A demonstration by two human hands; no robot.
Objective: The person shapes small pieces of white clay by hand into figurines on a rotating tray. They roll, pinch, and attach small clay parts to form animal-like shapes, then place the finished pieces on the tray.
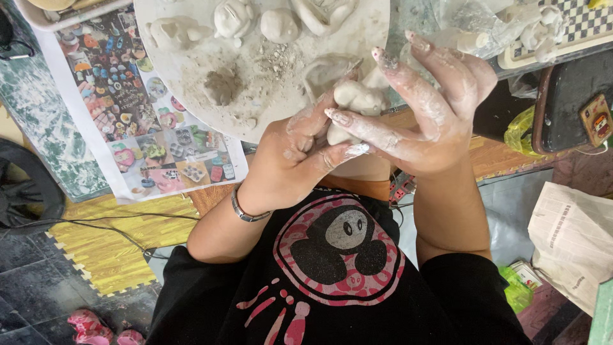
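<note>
Both clay-dusted hands — left hand [290, 156], right hand [424, 115] — clamp their fingers [348, 120] on a small pale clay figure [357, 99] beside the round white clay-strewn board [268, 76].

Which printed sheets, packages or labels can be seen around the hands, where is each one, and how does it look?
Poster: left of the hands, under the round board; white sheet with many small colourful pictures.
Paper bag: lower right; crumpled, off-white, dark printed stripes.
Label: far right on a black case; small, orange and red.
Packet: beside the bag; small, white.
</note>
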